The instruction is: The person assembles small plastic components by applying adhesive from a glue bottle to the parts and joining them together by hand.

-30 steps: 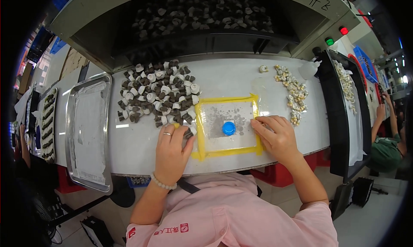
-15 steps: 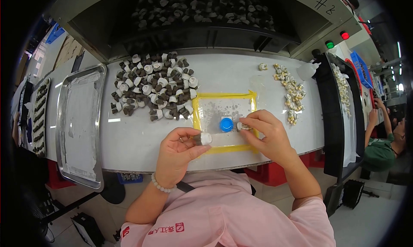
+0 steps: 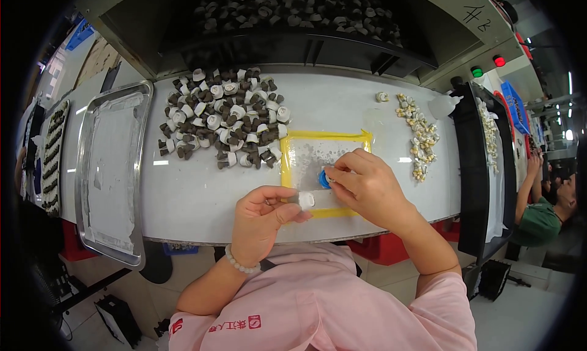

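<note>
My left hand pinches a small white-and-dark-grey part, its white end turned to the right. Fingers of my right hand close on a small white-and-gold piece, mostly hidden behind them. They are right at a small blue round cup, covering its right side; whether the piece touches the inside I cannot tell. The cup stands within a rectangle edged with yellow tape. Many more white-and-dark-grey parts lie heaped at the left, and white-and-gold pieces are in a loose pile at the right.
A metal tray with a whitish lining is on the left. A white squeeze bottle and a long black bin stand at the right. Behind the table is a dark cabinet opening full of parts. A co-worker in green sits far right.
My right hand has moved left, bringing its piece from beside the blue cup to the cup. The left hand still holds its part. The whole view has shifted slightly.
</note>
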